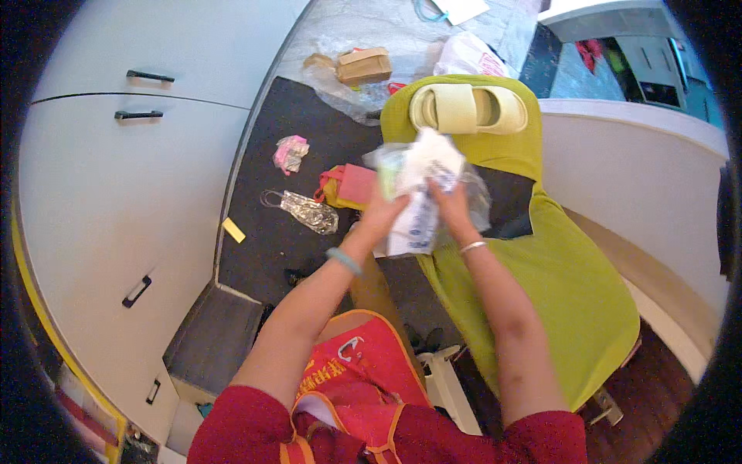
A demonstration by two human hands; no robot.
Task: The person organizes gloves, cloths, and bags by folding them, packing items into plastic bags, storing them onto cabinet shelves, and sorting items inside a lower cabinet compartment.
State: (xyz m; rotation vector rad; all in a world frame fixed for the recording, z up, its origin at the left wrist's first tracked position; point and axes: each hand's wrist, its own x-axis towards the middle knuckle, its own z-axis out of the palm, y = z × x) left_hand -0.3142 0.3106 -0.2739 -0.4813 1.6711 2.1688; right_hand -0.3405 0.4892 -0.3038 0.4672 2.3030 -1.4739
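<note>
Both my hands grip a white package with dark blue printing [414, 217], blurred and partly crumpled, with clear plastic film around it. My left hand [384, 213] holds its left side and my right hand [452, 209] its right side, thumbs turned inward. Just beyond, a pair of pale yellow slippers [455, 109] rests on a green fabric-covered chair [556, 278]. Left of my hands lies a pink, red and yellow cloth-like item [353, 184], partly hidden by the package and my left hand.
On the dark mat [255, 255] lie a shiny looped pouch [310, 211], a pink-and-silver wrapper [291, 153] and a yellow strip [233, 230]. Farther off are a brown cardboard box [364, 66] and a white plastic bag [469, 55]. White cabinets [116, 185] line the left; a low white wall [626, 145] bounds the right.
</note>
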